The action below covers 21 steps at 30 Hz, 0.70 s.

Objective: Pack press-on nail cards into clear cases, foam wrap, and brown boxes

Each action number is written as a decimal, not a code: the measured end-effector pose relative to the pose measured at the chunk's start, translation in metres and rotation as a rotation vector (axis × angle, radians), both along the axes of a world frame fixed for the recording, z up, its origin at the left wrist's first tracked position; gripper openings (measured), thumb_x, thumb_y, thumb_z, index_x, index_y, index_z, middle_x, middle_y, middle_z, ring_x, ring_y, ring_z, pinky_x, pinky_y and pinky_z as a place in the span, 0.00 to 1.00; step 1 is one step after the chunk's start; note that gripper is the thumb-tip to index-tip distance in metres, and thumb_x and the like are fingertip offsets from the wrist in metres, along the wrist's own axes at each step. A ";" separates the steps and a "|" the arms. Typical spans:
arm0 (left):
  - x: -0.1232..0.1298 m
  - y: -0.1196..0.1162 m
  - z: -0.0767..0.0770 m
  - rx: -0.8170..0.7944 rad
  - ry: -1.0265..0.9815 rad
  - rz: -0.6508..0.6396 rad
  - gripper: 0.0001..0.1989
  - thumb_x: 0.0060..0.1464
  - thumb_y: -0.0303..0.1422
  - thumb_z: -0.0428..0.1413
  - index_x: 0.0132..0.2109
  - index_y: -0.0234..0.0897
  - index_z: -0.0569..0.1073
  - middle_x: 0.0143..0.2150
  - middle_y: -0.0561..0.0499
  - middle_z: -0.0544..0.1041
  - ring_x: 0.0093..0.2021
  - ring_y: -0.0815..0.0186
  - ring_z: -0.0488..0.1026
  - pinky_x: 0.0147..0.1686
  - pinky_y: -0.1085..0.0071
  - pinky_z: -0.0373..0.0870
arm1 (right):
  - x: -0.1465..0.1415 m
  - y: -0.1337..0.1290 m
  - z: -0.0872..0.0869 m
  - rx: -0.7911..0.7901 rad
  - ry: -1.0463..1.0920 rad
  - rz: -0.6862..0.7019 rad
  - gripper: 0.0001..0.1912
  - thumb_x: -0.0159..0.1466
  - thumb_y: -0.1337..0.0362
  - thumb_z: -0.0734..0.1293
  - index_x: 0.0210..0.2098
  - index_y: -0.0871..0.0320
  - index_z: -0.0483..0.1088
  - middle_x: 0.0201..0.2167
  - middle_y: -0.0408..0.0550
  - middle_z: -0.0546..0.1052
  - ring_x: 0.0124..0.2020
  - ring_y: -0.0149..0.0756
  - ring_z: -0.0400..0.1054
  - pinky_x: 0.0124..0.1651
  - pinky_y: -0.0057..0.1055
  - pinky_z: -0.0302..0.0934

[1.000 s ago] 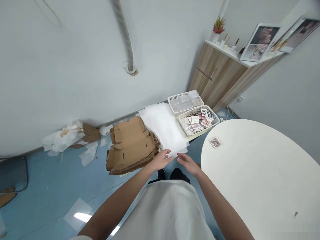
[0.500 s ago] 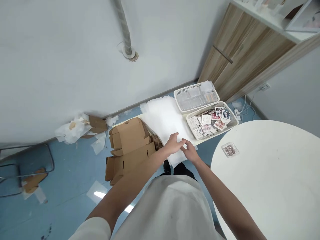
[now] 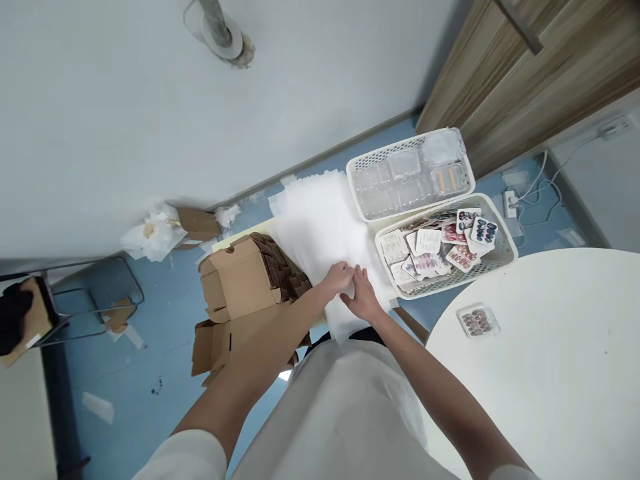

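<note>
A stack of thin white packing sheets (image 3: pixel 320 220) lies in front of me, fanned out at its far end. On the near part of the stack is my left hand (image 3: pixel 339 277), its fingers curled together; whether a sheet is pinched in them is hidden. Right beside it, fingertips close to the left hand, my right hand (image 3: pixel 363 297) rests over the sheets with thumb and fingers apart. Flattened brown cardboard boxes (image 3: pixel 245 273) are piled to the left, under my left forearm.
To the right, one white basket (image 3: pixel 363 215) holds clear plastic cases and another basket (image 3: pixel 410 292) holds printed cards with press-on nails. A clear case of nails (image 3: pixel 477 321) sits on the round white table (image 3: pixel 550 373). A folding chair (image 3: pixel 100 300) stands far left.
My view has shifted closer and lower. My hands have come down onto the sheets; the left fingers have curled in, and the right hand has moved up alongside them.
</note>
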<state>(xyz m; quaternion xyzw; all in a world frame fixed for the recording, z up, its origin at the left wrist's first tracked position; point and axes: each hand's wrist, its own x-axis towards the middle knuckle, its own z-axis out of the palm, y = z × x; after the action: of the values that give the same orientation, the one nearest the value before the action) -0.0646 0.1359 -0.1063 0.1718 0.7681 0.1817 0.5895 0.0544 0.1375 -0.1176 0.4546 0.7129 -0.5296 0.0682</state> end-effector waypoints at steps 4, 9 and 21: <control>-0.001 0.001 -0.006 0.057 0.057 -0.003 0.08 0.49 0.36 0.52 0.29 0.35 0.68 0.30 0.48 0.73 0.33 0.64 0.70 0.34 0.70 0.63 | -0.011 -0.009 0.005 0.078 0.024 0.156 0.39 0.54 0.62 0.63 0.62 0.58 0.44 0.64 0.53 0.45 0.65 0.49 0.27 0.60 0.55 0.33; -0.013 -0.001 -0.014 0.095 0.251 -0.007 0.10 0.49 0.33 0.49 0.22 0.37 0.67 0.22 0.53 0.67 0.24 0.69 0.64 0.27 0.72 0.59 | -0.009 -0.010 0.007 0.171 0.138 0.140 0.32 0.55 0.66 0.60 0.59 0.54 0.51 0.62 0.52 0.53 0.64 0.47 0.38 0.60 0.55 0.34; -0.020 -0.004 0.001 0.088 0.290 -0.028 0.13 0.53 0.33 0.45 0.25 0.36 0.68 0.23 0.49 0.70 0.28 0.65 0.67 0.29 0.71 0.61 | -0.007 0.019 0.005 0.212 0.261 -0.316 0.25 0.58 0.63 0.61 0.55 0.55 0.55 0.49 0.54 0.63 0.45 0.39 0.62 0.49 0.43 0.60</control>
<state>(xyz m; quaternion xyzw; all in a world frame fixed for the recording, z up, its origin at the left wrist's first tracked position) -0.0844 0.1322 -0.1052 0.2326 0.8339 0.1803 0.4669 0.0479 0.1560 -0.1128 0.4928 0.6874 -0.5101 -0.1567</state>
